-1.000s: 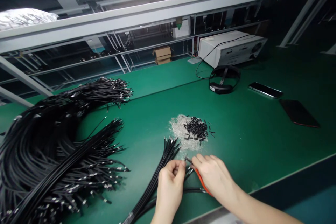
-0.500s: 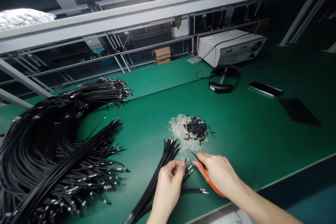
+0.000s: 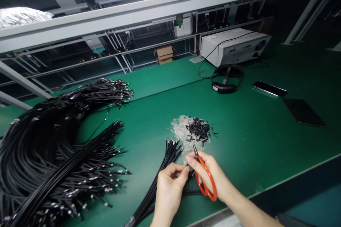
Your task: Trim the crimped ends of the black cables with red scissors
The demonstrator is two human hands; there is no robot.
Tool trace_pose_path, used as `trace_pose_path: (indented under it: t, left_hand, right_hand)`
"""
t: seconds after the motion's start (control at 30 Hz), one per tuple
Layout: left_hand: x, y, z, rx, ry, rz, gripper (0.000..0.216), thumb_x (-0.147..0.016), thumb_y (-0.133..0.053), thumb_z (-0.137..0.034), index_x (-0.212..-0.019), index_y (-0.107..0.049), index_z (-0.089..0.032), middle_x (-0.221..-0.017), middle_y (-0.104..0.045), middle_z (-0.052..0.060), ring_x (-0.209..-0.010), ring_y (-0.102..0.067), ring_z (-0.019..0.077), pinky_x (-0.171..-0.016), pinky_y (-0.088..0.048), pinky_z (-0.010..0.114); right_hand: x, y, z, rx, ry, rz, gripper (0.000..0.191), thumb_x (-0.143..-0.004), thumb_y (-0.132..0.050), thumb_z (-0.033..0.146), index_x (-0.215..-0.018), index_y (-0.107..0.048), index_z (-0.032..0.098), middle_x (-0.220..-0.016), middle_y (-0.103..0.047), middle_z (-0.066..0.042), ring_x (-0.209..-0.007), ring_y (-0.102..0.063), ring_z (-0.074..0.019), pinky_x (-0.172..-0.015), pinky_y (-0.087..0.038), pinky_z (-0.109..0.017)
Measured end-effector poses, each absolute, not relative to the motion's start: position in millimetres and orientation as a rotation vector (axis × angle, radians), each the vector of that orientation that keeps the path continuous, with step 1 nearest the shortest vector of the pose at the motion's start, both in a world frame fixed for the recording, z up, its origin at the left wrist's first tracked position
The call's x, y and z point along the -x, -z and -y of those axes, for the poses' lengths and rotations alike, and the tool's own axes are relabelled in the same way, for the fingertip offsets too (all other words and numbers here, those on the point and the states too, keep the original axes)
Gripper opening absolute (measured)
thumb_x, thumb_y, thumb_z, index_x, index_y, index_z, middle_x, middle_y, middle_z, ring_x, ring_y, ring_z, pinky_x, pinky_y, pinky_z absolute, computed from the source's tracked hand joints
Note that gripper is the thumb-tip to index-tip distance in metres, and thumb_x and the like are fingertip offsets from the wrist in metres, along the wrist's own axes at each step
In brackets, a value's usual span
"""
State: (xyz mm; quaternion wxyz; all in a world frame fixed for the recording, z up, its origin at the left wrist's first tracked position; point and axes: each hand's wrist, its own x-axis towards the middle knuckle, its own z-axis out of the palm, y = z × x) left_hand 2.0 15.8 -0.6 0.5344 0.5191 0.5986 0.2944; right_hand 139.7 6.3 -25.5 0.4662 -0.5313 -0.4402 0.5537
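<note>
My left hand (image 3: 170, 188) is closed in a pinch on the tip of a black cable (image 3: 157, 188) from a small bundle lying on the green table (image 3: 253, 142). My right hand (image 3: 210, 175) holds orange-handled snips (image 3: 204, 179), blades pointing up towards the cable end, fingertips touching my left hand's. Just beyond the hands lies a heap of whitish clippings (image 3: 181, 131) with small black sleeve pieces (image 3: 199, 129) on it.
A large pile of black cables (image 3: 53, 149) with metal ends fills the left side. At the back right stand a white machine (image 3: 234, 46), a black headset (image 3: 226, 79), a phone (image 3: 269, 89) and a dark tablet (image 3: 303, 112). The table's front edge runs close beneath my hands.
My right hand turned the snips from lying flat under the hand to upright, blades pointing up, and moved left to meet the left hand at the cable tip.
</note>
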Motion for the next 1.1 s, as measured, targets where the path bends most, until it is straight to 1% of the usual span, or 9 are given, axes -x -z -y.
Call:
trace_pose_path:
  t: [0.07, 0.2, 0.3, 0.4, 0.47, 0.57, 0.67, 0.83, 1.1]
  left_hand:
    - [-4, 4, -11, -1.322, -0.773, -1.48, 0.035, -0.074, -0.063, -0.046, -0.077, -0.07, -0.012, -0.072, -0.061, 0.003, -0.063, -0.051, 0.0068, -0.06, -0.041, 0.016]
    - [-8, 12, -2, -1.63, -0.931, -1.612, 0.03, -0.079, -0.058, -0.042, -0.071, -0.067, -0.014, -0.068, -0.057, 0.002, -0.061, -0.049, 0.0065, -0.061, -0.039, 0.016]
    - [-10, 18, 2, -1.755, -0.958, -1.638, 0.028, -0.08, -0.056, -0.038, -0.068, -0.066, -0.015, -0.065, -0.055, 0.001, -0.06, -0.049, 0.0062, -0.061, -0.038, 0.016]
    - [-10, 18, 1, -1.669, -0.908, -1.608, 0.028, -0.079, -0.057, -0.038, -0.066, -0.066, -0.014, -0.063, -0.054, 0.001, -0.058, -0.047, 0.0062, -0.058, -0.036, 0.016]
    - [-10, 15, -2, -1.525, -0.846, -1.584, 0.028, -0.077, -0.059, -0.037, -0.064, -0.065, -0.013, -0.062, -0.054, 0.001, -0.056, -0.045, 0.0059, -0.055, -0.035, 0.016]
    - [-7, 8, -10, -1.285, -0.769, -1.536, 0.028, -0.072, -0.063, -0.037, -0.066, -0.066, -0.011, -0.06, -0.057, 0.001, -0.055, -0.044, 0.0051, -0.053, -0.035, 0.015]
    - [-5, 2, -18, -1.135, -0.724, -1.52, 0.032, -0.069, -0.066, -0.041, -0.068, -0.066, -0.009, -0.055, -0.055, 0.0, -0.049, -0.041, 0.0032, -0.047, -0.031, 0.014]
    - [-4, -3, -23, -1.032, -0.677, -1.521, 0.031, -0.066, -0.067, -0.04, -0.065, -0.061, -0.009, -0.051, -0.049, -0.003, -0.042, -0.037, 0.0009, -0.042, -0.027, 0.013]
    - [-6, -11, -25, -0.977, -0.644, -1.509, 0.033, -0.063, -0.068, -0.041, -0.063, -0.059, -0.01, -0.048, -0.051, -0.003, -0.039, -0.038, 0.0014, -0.04, -0.028, 0.013]
  right_hand:
    - [-131, 28, -5, 1.316, -1.32, 1.039, 0.035, -0.082, -0.057, 0.052, -0.083, -0.056, 0.017, -0.049, -0.044, 0.006, -0.04, -0.041, -0.0085, -0.039, -0.033, -0.018]
    - [-121, 35, -1, 1.431, -1.13, 1.058, 0.033, -0.089, -0.048, 0.049, -0.079, -0.053, 0.018, -0.053, -0.048, 0.003, -0.046, -0.045, -0.0109, -0.046, -0.037, -0.021]
    - [-123, 38, 0, 1.519, -0.647, 1.395, 0.029, -0.094, -0.041, 0.037, -0.075, -0.05, 0.018, -0.069, -0.055, -0.002, -0.057, -0.049, -0.0127, -0.056, -0.037, -0.024]
    - [-136, 36, -5, 1.436, -0.157, 1.837, 0.026, -0.095, -0.037, 0.023, -0.074, -0.05, 0.018, -0.07, -0.053, -0.003, -0.059, -0.047, -0.0144, -0.059, -0.032, -0.027]
    - [-149, 33, -10, 1.283, 0.008, 2.087, 0.025, -0.095, -0.036, 0.018, -0.074, -0.051, 0.017, -0.07, -0.053, -0.003, -0.062, -0.047, -0.0155, -0.06, -0.031, -0.029]
    - [-167, 27, -15, 1.191, 0.008, 2.22, 0.023, -0.096, -0.036, 0.018, -0.079, -0.053, 0.018, -0.074, -0.054, -0.002, -0.065, -0.048, -0.0149, -0.062, -0.032, -0.028]
    - [-177, 23, -12, 1.411, -0.023, 2.166, 0.017, -0.095, -0.044, 0.029, -0.085, -0.053, 0.018, -0.079, -0.053, -0.003, -0.065, -0.05, -0.015, -0.062, -0.034, -0.028]
    - [-170, 23, 0, 1.653, 0.016, 2.292, 0.032, -0.076, -0.068, 0.047, -0.081, -0.052, 0.02, -0.081, -0.053, -0.002, -0.067, -0.053, -0.0199, -0.062, -0.035, -0.032]
    - [-154, 29, -4, 1.65, 0.101, 2.336, 0.023, -0.082, -0.065, 0.037, -0.08, -0.051, 0.02, -0.075, -0.053, -0.001, -0.065, -0.054, -0.0189, -0.062, -0.033, -0.033]
